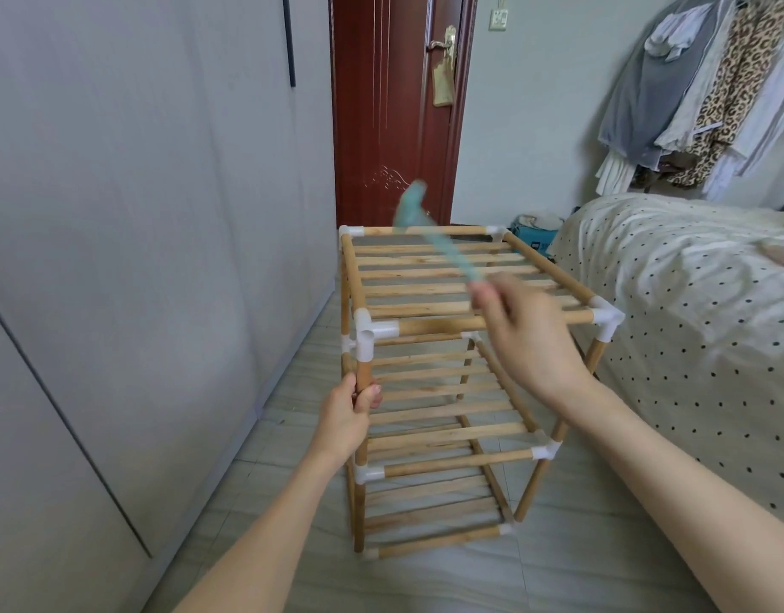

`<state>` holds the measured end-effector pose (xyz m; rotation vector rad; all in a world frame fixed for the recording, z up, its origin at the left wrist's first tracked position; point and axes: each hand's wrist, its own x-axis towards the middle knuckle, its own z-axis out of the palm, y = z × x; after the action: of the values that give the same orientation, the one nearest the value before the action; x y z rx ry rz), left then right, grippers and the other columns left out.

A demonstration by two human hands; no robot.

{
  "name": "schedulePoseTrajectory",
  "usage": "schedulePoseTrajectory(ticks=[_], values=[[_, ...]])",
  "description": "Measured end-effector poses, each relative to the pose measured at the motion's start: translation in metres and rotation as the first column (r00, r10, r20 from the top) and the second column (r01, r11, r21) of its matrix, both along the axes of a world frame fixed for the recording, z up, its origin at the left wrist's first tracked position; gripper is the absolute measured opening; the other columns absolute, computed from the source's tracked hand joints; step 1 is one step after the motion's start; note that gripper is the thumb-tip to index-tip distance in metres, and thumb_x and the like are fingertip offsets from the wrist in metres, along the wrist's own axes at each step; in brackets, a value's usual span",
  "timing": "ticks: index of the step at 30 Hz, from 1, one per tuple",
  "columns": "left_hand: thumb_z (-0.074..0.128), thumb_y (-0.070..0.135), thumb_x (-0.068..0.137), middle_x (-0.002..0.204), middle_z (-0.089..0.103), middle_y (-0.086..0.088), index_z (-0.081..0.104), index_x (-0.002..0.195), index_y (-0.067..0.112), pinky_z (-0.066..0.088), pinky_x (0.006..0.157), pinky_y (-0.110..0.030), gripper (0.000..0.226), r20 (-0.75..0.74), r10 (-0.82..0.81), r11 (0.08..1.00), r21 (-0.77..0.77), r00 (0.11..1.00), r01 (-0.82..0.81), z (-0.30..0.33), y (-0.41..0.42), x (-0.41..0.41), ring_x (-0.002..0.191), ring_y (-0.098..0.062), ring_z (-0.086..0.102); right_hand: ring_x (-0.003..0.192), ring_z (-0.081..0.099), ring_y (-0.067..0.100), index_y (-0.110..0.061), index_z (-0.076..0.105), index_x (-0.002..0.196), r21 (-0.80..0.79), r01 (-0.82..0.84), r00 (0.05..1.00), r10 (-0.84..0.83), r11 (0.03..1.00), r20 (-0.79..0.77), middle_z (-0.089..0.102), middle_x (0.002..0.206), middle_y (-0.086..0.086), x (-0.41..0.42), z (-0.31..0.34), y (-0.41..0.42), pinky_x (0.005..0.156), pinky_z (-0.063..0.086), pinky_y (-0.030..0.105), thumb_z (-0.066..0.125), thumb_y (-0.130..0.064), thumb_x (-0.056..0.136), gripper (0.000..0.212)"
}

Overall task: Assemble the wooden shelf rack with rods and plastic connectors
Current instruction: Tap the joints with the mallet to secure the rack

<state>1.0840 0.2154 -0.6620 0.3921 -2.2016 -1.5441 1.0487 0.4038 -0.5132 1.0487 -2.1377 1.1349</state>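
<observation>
The wooden shelf rack (443,373) stands upright on the tiled floor (580,564), between the grey wardrobe (138,258) on the left and the bed (691,311) with its dotted cover on the right. Its long axis runs up and down: three slatted levels lie one above the other, joined at the corners by vertical rods and white plastic connectors. The slats of every level run across, from left to right, and the short side rods point away from the person toward the red-brown door (394,108).

The left hand (348,415) grips the near left vertical rod (362,382), just under the white connector (367,336) at the top front corner; its fingers are wrapped round the wood. The right hand (525,340) is raised above the top level and holds the handle of a small teal plastic hammer (430,234). The hammer is blurred. Its handle slants up and to the left from the fingers, and its head is over the far rail of the top level, in front of the door.

Behind the bed, clothes (708,90) hang on a rack, among them a leopard-print piece. A blue box (536,241) sits on the floor near the foot of the bed.
</observation>
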Motion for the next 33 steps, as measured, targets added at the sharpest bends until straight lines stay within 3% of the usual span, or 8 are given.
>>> schedulePoseTrajectory(ticks=[2,5,10,14,19,23,27,33], values=[[0.047,0.019,0.097,0.088,0.065,0.004,0.053,0.087,0.027,0.041,0.069,-0.015,0.014,0.008,0.008,1.000,-0.006,1.000,-0.008,0.001,0.001,0.000,0.088,-0.005,0.061,0.048,0.046,0.005,-0.013,0.048,0.082,-0.125,0.016,1.000,-0.014,0.992,0.020,0.044,0.057,-0.008,0.008,-0.004,-0.003,0.041,0.034,0.015,0.038,-0.023,0.099,0.022],[0.047,0.017,0.097,0.088,0.065,0.001,0.053,0.086,0.025,0.043,0.074,-0.021,0.015,0.013,0.015,1.000,-0.001,1.000,-0.015,0.000,0.001,0.001,0.088,-0.009,0.062,0.055,0.049,0.014,-0.010,0.053,0.093,0.506,-0.060,0.996,0.019,0.860,0.085,0.052,0.068,0.000,0.018,-0.028,-0.002,0.054,0.046,0.033,0.035,-0.031,0.100,0.028],[0.047,0.017,0.097,0.087,0.065,0.004,0.053,0.087,0.025,0.041,0.068,-0.011,0.015,0.014,0.020,1.000,-0.008,1.000,-0.020,0.000,0.000,0.000,0.086,-0.004,0.062,0.048,0.043,0.001,-0.026,0.042,0.069,-0.288,0.014,0.999,0.001,0.958,0.052,0.042,0.056,-0.010,0.003,0.006,-0.003,0.047,0.034,0.015,0.034,-0.025,0.100,0.032],[0.048,0.017,0.096,0.086,0.066,0.004,0.053,0.085,0.026,0.047,0.078,-0.023,0.016,0.043,0.033,0.999,-0.008,0.999,-0.033,-0.001,0.000,0.000,0.089,-0.010,0.063,0.059,0.050,0.009,-0.021,0.045,0.074,0.492,-0.177,0.929,-0.019,0.853,0.369,0.051,0.067,-0.001,0.013,-0.027,-0.002,0.061,0.047,0.027,0.032,-0.030,0.101,0.031],[0.046,0.021,0.098,0.095,0.067,-0.004,0.055,0.091,0.024,0.047,0.092,-0.042,0.012,0.115,0.039,0.998,-0.057,0.993,-0.033,0.005,-0.014,-0.002,0.097,-0.020,0.062,0.049,0.045,0.001,-0.020,0.047,0.065,0.115,-0.053,0.948,0.014,0.992,0.317,0.046,0.057,-0.006,-0.004,-0.011,0.022,0.052,0.035,0.013,0.034,-0.031,0.100,0.039],[0.038,0.028,0.099,0.094,0.061,-0.016,0.053,0.102,0.011,0.045,0.074,-0.043,0.022,0.212,0.350,0.899,-0.348,0.912,-0.264,0.012,-0.023,-0.002,0.095,-0.036,0.058,0.052,0.050,-0.002,-0.022,0.049,0.063,0.224,0.134,0.948,-0.191,0.965,0.254,0.047,0.057,-0.009,-0.016,-0.009,0.068,0.054,0.037,0.006,0.037,-0.028,0.100,0.039],[0.056,-0.002,0.082,0.108,0.050,-0.027,0.050,0.108,-0.001,0.036,0.083,-0.051,0.027,-0.058,0.589,0.725,-0.402,0.806,-0.559,0.021,0.003,0.011,0.105,-0.043,0.047,0.058,0.050,0.015,-0.016,0.051,0.068,0.205,0.337,0.890,-0.382,0.919,0.250,0.049,0.059,-0.006,-0.028,-0.010,0.122,0.054,0.039,0.020,0.031,-0.033,0.100,0.041],[0.055,0.003,0.071,0.137,0.042,-0.016,0.044,0.131,0.008,0.026,0.104,-0.054,0.061,-0.321,0.028,0.475,-0.829,0.947,-0.295,0.067,0.073,-0.016,0.128,-0.033,0.035,0.055,0.050,0.019,-0.007,0.059,0.072,0.471,0.359,0.833,-0.504,0.806,0.228,0.051,0.056,0.001,-0.039,-0.002,0.167,0.051,0.035,0.028,0.036,-0.033,0.099,0.044]])
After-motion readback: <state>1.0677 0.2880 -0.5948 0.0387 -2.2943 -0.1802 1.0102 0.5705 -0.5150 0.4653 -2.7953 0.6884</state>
